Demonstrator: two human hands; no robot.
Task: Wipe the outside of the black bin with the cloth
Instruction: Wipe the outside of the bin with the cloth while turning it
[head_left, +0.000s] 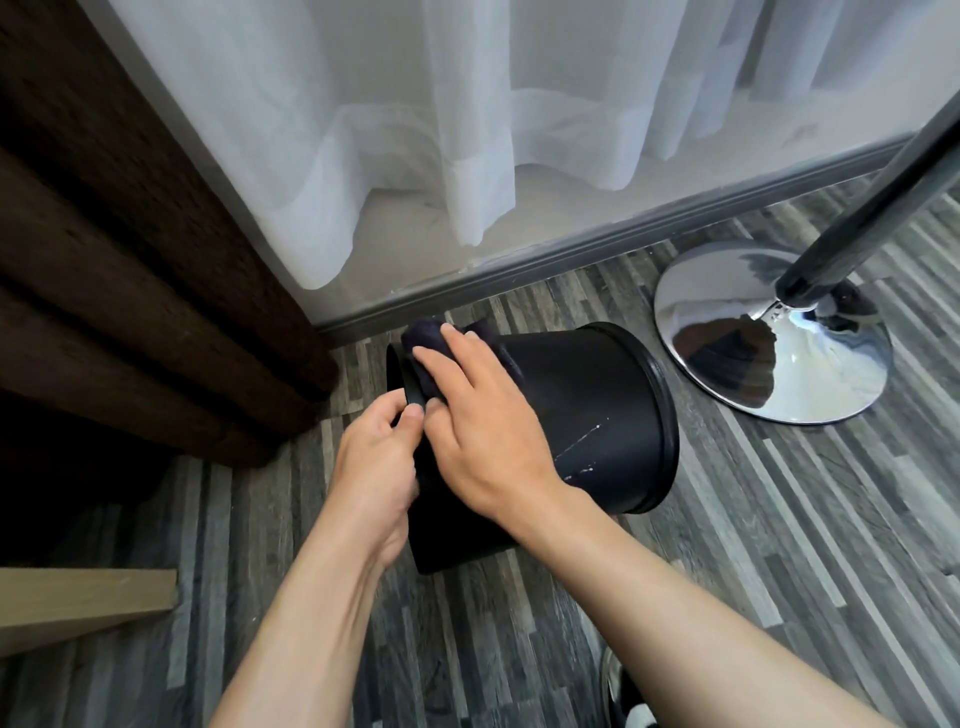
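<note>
The black bin (587, 410) lies tipped on its side on the striped grey floor, one rimmed end toward the right and the other end toward the left. White streaks mark its side. My left hand (376, 462) grips the rim at the left end, thumb and fingers pinched on the edge. My right hand (478, 415) lies flat on top of the bin near that same end, pressing a dark cloth (431, 343) against the bin's outer wall. Most of the cloth is hidden under my fingers.
A chrome round base (727, 322) with a dark pole (883, 176) stands just right of the bin. A grey skirting board (571, 254) and white sheer curtain (415, 130) run behind. Brown heavy curtain (130, 260) hangs at left; a light wooden board (83, 603) lies lower left.
</note>
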